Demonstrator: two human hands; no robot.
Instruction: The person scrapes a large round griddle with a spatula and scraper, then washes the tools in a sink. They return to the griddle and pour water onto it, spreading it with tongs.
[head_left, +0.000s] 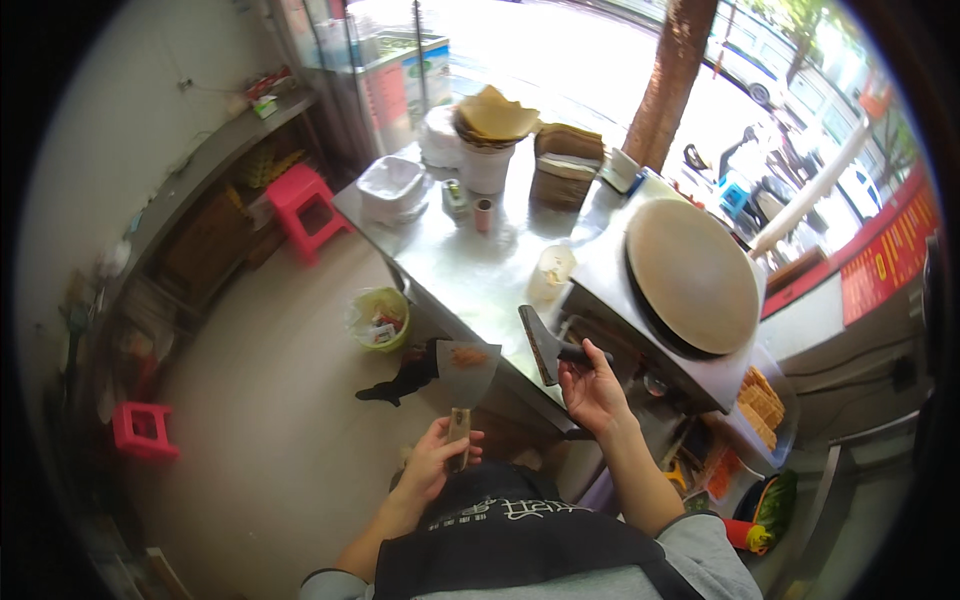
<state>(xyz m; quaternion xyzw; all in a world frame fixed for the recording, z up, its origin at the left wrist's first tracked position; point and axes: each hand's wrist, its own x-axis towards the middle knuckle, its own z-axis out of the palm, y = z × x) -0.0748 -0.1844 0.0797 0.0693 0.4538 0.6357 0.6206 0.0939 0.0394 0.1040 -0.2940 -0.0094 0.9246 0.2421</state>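
My left hand (439, 457) grips the handle of a wide metal scraper (470, 386), its blade pointing away from me. Some orange-brown crumbs or rust marks show on that blade. In my right hand (596, 394) is the dark handle of a squeegee-like spreader (541, 346), with a brownish edge along its long head. Both tools are held in the air near the front edge of a stainless steel table (450, 259). To the right of the spreader, a round crepe griddle (694, 277) stands on a metal base, its tan top bare.
A white tub (553, 270) stands beside the griddle. Farther back are stacked paper bags (568, 169) and wrapped white containers (394, 187). A yellow-green waste bin (381, 319) and pink stools (304, 206) occupy the left floor. A plastic box of fried crackers (761, 409) lies at right.
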